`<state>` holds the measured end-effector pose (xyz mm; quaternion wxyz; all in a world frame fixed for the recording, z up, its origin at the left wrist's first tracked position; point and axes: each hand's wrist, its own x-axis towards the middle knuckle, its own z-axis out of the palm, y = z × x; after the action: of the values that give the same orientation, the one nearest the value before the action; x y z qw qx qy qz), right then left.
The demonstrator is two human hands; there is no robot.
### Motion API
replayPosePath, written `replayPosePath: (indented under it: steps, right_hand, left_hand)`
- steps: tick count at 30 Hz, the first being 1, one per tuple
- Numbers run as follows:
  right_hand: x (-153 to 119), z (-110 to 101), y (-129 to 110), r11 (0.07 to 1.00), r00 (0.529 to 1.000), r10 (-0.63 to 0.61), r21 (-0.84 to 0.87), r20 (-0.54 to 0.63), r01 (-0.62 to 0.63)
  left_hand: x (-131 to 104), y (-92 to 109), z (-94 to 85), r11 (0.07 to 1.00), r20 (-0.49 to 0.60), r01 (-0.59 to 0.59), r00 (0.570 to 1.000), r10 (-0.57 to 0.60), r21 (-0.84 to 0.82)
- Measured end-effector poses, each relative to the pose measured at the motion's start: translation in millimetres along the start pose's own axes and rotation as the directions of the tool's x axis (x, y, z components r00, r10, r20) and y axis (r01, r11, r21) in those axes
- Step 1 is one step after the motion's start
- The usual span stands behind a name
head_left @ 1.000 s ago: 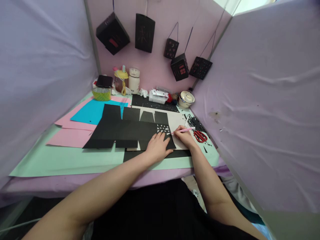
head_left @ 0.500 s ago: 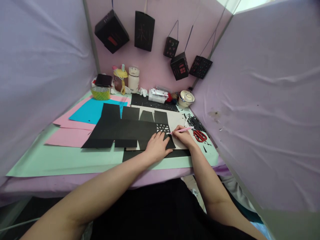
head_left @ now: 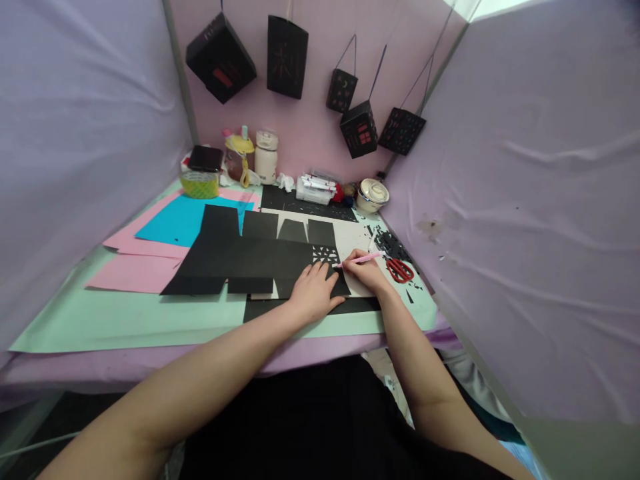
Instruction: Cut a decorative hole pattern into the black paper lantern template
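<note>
A large sheet of black paper with tabs along its edges lies across the table. At its right end is a patch of small cut-out shapes, through which a pale surface shows. My left hand rests flat on the paper just below this patch, fingers spread. My right hand is closed around a slim pink craft knife. The knife's tip meets the paper at the lower right of the cut-outs, close to my left fingertips. A white board lies under the paper's right part.
Red-handled scissors and a heap of black paper scraps lie to the right. Blue paper and pink paper are on the left. Jars, a white bottle and a lidded bowl stand behind. Black paper lanterns hang above.
The view has shifted very slightly. Both hands keep almost the same place, and the knife's tip stays beside the cut-outs.
</note>
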<state>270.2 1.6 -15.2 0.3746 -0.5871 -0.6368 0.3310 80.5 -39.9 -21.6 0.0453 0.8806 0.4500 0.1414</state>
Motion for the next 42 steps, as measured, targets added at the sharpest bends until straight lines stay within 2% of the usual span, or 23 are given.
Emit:
replayPosePath:
  steps: [20, 27, 34, 42]
  right_hand:
    - [1.3, 1.4, 8.7, 1.0, 0.992, 0.006, -0.029, -0.122, -0.01]
    - [-1.7, 2.3, 4.5, 0.999, 0.998, -0.008, 0.033, -0.07, 0.01]
    - [-3.0, 4.1, -0.9, 1.0, 0.999, -0.01, 0.019, -0.048, 0.011]
    - [-2.1, 5.1, 0.0, 1.0, 0.999, -0.019, 0.012, -0.03, 0.019]
  left_hand:
    - [-0.1, -0.5, 1.1, 1.0, 0.005, 0.0, 1.0, 0.0, -0.01]
    - [1.2, 0.1, 1.1, 1.0, 0.005, -0.009, 1.0, 0.009, -0.018]
    - [1.3, -0.2, 2.6, 0.999, 0.01, -0.001, 1.0, 0.001, -0.048]
    - [1.1, 1.5, -0.6, 1.0, 0.021, -0.005, 1.0, 0.005, -0.007]
